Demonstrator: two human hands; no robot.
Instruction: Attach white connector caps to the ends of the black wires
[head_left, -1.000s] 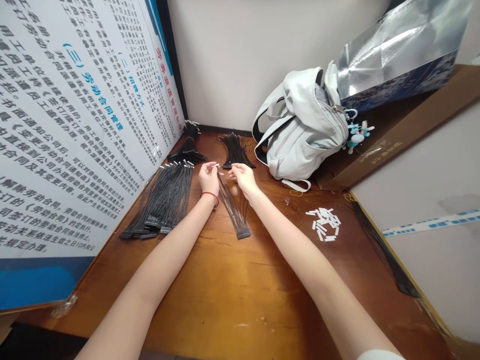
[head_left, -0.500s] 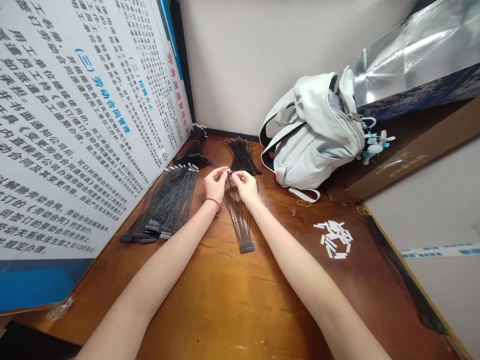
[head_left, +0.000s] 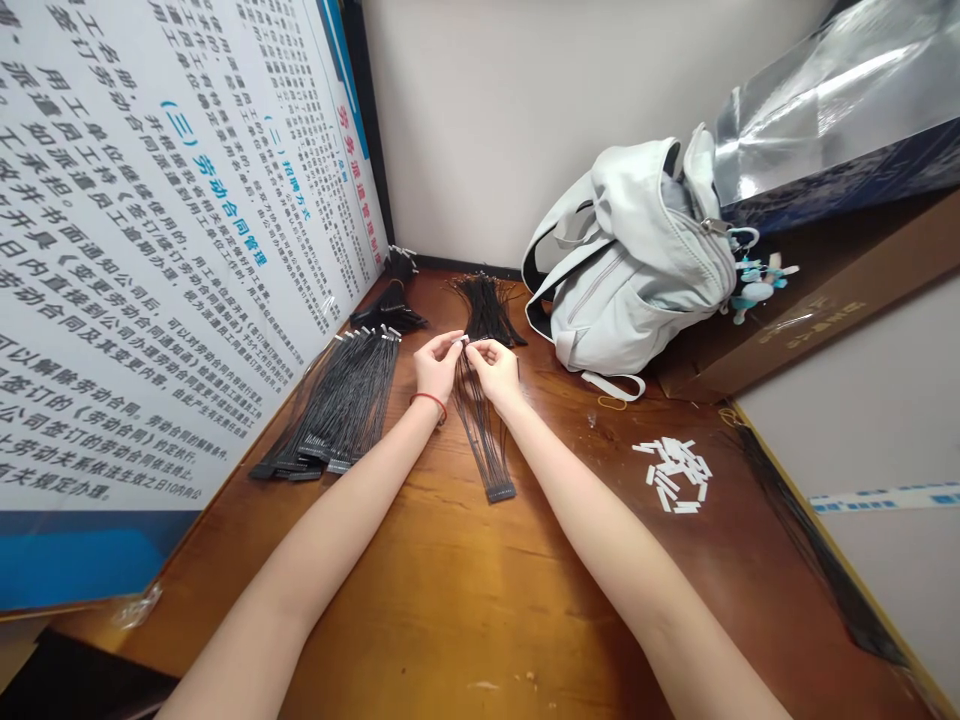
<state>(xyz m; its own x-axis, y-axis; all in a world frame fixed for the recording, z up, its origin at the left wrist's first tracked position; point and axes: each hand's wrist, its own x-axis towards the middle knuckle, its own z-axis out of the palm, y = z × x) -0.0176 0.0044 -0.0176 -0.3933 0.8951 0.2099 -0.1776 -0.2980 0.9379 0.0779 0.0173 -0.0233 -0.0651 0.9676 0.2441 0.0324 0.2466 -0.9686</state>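
My left hand [head_left: 436, 366] is closed in a pinch on a small white connector [head_left: 463, 340], partly covered by the fingertips. Right beside it, my right hand [head_left: 495, 372] pinches the upper wire ends of a black wire harness [head_left: 484, 445]. The harness fans out below both hands and ends in a black connector [head_left: 501, 493] lying on the table. Left of my left hand lies a pile of black wire harnesses [head_left: 341, 395] with white connectors at their far ends. Behind my hands is a bundle of black wires [head_left: 489, 308] with loose ends.
Loose white connectors [head_left: 675, 470] lie scattered on the wooden table [head_left: 450, 600] at the right. A pale backpack [head_left: 622, 260] leans near a brown box [head_left: 810, 310]. Another tied wire bundle [head_left: 391, 305] sits at the back left, beside a printed board [head_left: 172, 250]. Black wires [head_left: 817, 560] line the right edge.
The whole view has shifted slightly to the right and up. Both hands keep their pinch at the top of the harness, with the fingertips slightly closer together.
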